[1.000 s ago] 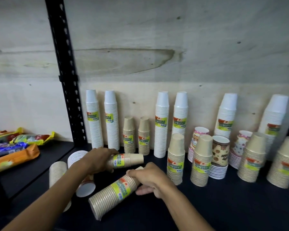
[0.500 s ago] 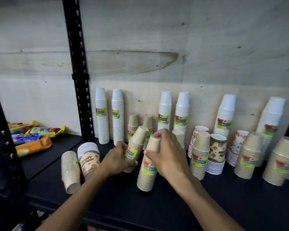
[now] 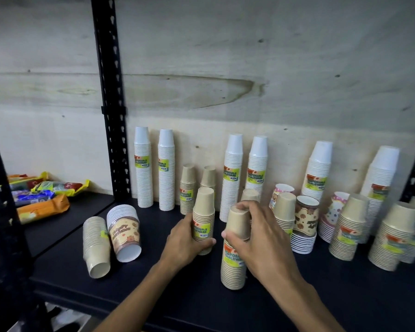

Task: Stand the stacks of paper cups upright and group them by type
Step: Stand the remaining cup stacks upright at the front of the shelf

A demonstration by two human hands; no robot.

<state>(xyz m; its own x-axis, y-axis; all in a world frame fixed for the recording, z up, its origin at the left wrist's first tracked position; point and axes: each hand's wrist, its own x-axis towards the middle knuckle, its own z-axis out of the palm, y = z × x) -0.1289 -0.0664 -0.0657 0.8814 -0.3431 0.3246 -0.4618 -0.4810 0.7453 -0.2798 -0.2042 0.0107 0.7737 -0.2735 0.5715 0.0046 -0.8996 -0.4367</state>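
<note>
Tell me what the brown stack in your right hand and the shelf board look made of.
Brown stack: looks like matte kraft paper, thin ribbed rims, glossy printed label, possibly a clear wrap. Shelf board: dark, smooth, faint sheen; painted metal or laminate, cannot tell.

Two upright held kraft stacks point(image 3: 203, 221)
</note>
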